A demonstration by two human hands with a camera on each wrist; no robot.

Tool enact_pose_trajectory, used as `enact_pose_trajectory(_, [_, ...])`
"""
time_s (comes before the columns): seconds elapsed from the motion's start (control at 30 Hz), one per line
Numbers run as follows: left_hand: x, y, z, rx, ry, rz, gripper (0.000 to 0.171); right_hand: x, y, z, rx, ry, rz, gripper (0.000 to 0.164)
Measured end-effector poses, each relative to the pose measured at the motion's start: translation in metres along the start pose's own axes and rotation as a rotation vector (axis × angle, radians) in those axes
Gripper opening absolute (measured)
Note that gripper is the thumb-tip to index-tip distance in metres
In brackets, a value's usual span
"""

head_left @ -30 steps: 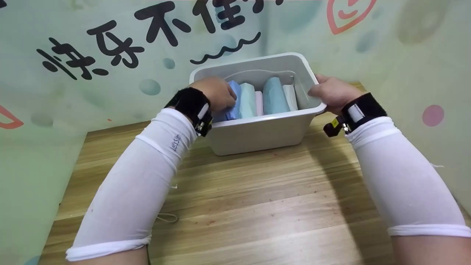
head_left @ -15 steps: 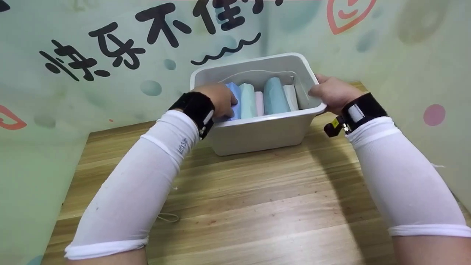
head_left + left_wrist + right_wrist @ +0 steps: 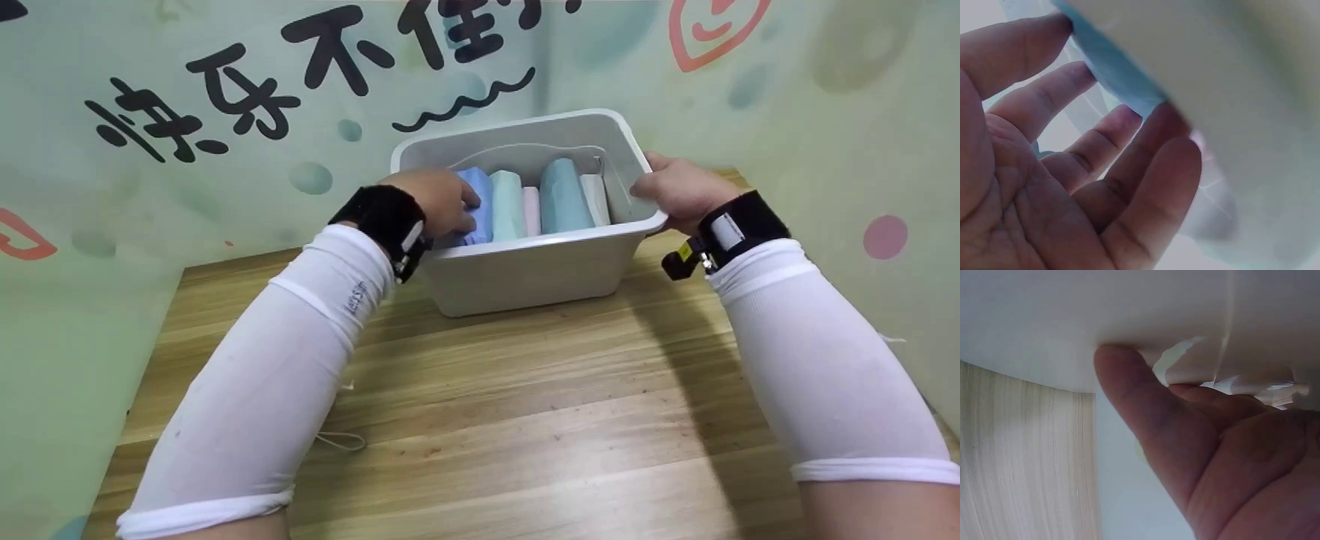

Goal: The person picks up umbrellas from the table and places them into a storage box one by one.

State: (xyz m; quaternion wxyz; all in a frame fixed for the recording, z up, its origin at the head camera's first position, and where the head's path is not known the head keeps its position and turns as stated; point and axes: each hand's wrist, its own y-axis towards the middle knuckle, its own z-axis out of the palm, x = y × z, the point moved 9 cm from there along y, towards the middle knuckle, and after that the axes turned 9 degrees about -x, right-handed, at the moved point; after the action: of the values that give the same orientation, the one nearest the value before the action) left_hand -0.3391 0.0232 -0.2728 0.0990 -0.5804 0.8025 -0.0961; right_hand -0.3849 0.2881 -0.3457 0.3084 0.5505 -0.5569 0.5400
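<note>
A white plastic storage bin (image 3: 525, 277) stands tilted slightly in the head view, with a row of rolled or folded cloths inside. At its left end lies a blue folded cloth (image 3: 478, 206). My left hand (image 3: 435, 199) reaches into the bin beside this cloth; its fingertips touch bluish fabric (image 3: 1123, 79) in the left wrist view, fingers spread and only slightly bent. My right hand (image 3: 684, 187) holds the bin's right end at the rim. In the right wrist view its thumb (image 3: 1140, 394) lies against the pale bin wall (image 3: 1033, 337); the other fingers are partly hidden.
Right of the blue cloth stand a mint cloth (image 3: 507, 206), a narrow pink cloth (image 3: 531, 210), a teal roll (image 3: 564, 196) and a white cloth (image 3: 595, 199). The bin is on a wooden tabletop (image 3: 525, 420), close to a printed wall (image 3: 330, 157). A thin cord loop (image 3: 345, 441) lies nearby.
My left hand has shifted slightly at the blue cloth, and its fingers look a little more spread. The right hand and the bin have stayed in place.
</note>
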Motion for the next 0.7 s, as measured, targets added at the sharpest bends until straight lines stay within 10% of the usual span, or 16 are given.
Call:
enact_pose_trajectory(0.47, [0.056,-0.066,-0.019,-0.295,-0.384,-0.022,0.064,0.0,-0.002,0.002,0.016,-0.006,0.018,0.071])
enact_pose_trajectory(0.7, [0.1,-0.113,-0.001,-0.435,-0.446,-0.064,0.072,0.0,-0.001,0.002,0.018,-0.01,0.018,0.07])
